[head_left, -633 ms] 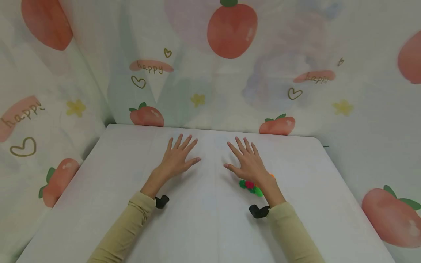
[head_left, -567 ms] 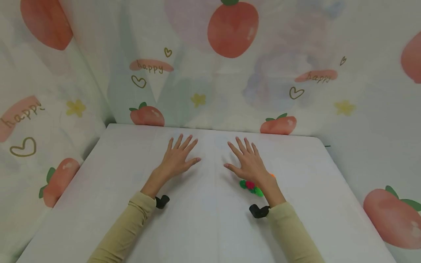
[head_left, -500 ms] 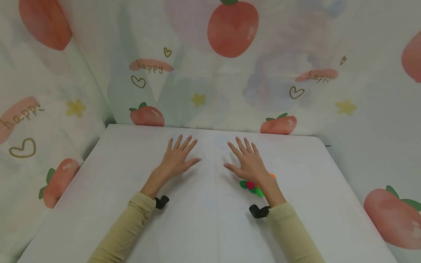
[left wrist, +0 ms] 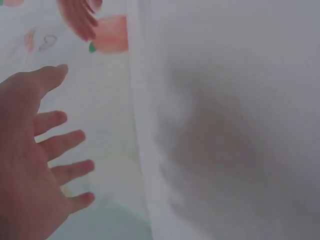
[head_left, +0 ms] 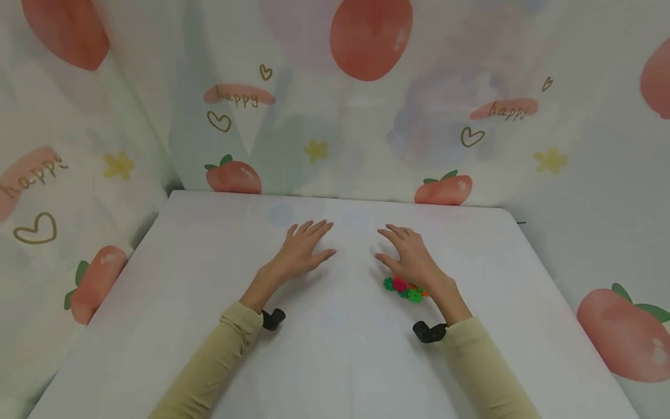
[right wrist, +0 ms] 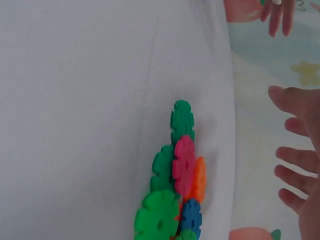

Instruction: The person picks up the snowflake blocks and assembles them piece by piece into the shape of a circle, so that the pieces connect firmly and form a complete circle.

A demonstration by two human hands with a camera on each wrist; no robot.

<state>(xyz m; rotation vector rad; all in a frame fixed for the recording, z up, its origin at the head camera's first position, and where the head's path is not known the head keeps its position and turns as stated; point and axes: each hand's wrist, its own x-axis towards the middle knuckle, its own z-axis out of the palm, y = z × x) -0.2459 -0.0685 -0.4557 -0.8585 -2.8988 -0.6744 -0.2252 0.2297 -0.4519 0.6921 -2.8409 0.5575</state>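
Note:
My left hand (head_left: 299, 251) hovers over the left middle of the white table with its fingers spread and nothing in it. In the left wrist view the same left hand (left wrist: 35, 150) shows separated fingers above the table's far edge. My right hand (head_left: 413, 256) is also raised and holds nothing, its fingers reaching forward. Just below it on the table lies a small cluster of notched plastic snowflake discs, with a pink disc (right wrist: 184, 165), a bright green disc (right wrist: 157, 217), an orange disc (right wrist: 199, 180) and a blue disc (right wrist: 191, 218). The right forearm partly hides the cluster in the head view.
The white table (head_left: 335, 361) spreads under both arms. A fabric backdrop (head_left: 335, 116) printed with peaches, hearts and flowers surrounds it at the back and sides. A black mount sits at the left wrist (head_left: 274, 319) and another at the right wrist (head_left: 429, 332).
Both hands have shifted a little to the right, and their fingers look less spread upward. More of the disc cluster shows beside the right wrist. The head view has tilted slightly down.

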